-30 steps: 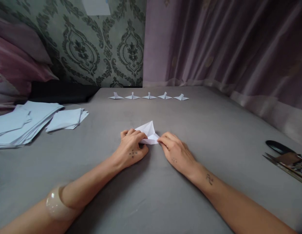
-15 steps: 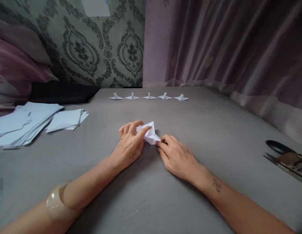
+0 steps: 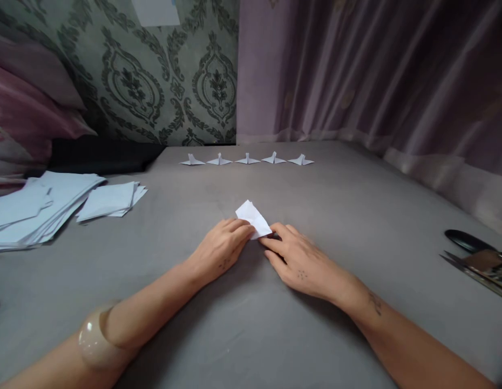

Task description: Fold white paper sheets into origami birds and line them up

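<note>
A small folded piece of white paper (image 3: 253,215) lies flattened on the grey cloth, between my two hands. My left hand (image 3: 224,240) has its fingers closed on the paper's lower left side, and the thumb lies on top. At the right corner, my right hand (image 3: 295,259) pinches the paper's edge between thumb and forefinger. The paper's lower left part is hidden beneath my left fingers. Farther back, several folded white paper birds (image 3: 247,159) stand in a row.
To the left lie a stack of large white sheets (image 3: 65,200) and a pile of smaller paper squares (image 3: 109,201). Scissors (image 3: 469,267) and a black oval object (image 3: 465,241) are at the right edge. A purple curtain (image 3: 316,70) and black cloth (image 3: 105,154) border the surface.
The paper, which stood partly opened with flaps raised, is now pressed flat. My left fingers have come down from above it onto its lower left side. My right hand stays at its right corner.
</note>
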`<action>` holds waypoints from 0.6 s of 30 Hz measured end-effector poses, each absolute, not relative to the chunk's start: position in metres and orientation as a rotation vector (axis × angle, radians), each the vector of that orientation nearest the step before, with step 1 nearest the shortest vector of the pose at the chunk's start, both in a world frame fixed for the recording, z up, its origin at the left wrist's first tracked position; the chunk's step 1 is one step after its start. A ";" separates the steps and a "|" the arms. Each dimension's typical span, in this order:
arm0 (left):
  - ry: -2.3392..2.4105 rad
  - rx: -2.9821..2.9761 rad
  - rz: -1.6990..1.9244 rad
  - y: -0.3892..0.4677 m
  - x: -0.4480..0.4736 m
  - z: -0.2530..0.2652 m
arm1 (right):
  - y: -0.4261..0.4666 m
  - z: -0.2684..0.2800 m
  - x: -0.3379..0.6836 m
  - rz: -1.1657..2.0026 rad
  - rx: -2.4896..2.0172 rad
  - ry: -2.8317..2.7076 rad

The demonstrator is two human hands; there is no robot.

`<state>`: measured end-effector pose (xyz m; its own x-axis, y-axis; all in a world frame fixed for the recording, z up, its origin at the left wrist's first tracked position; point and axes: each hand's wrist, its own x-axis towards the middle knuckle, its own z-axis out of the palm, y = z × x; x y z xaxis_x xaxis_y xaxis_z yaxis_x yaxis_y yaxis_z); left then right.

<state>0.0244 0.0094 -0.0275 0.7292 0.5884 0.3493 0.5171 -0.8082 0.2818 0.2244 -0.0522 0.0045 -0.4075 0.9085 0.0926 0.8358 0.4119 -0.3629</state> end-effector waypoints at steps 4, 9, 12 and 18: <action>0.818 2.826 0.566 0.008 0.025 -0.026 | -0.047 0.006 0.238 0.604 -1.421 -2.345; 0.801 2.899 0.432 0.008 0.026 -0.023 | -0.040 0.008 0.252 0.769 -1.415 -2.263; 0.794 2.927 0.363 0.009 0.026 -0.020 | -0.037 0.009 0.259 0.843 -1.446 -2.214; 0.853 2.924 0.289 0.007 0.031 -0.014 | -0.032 0.014 0.268 0.981 -1.465 -2.160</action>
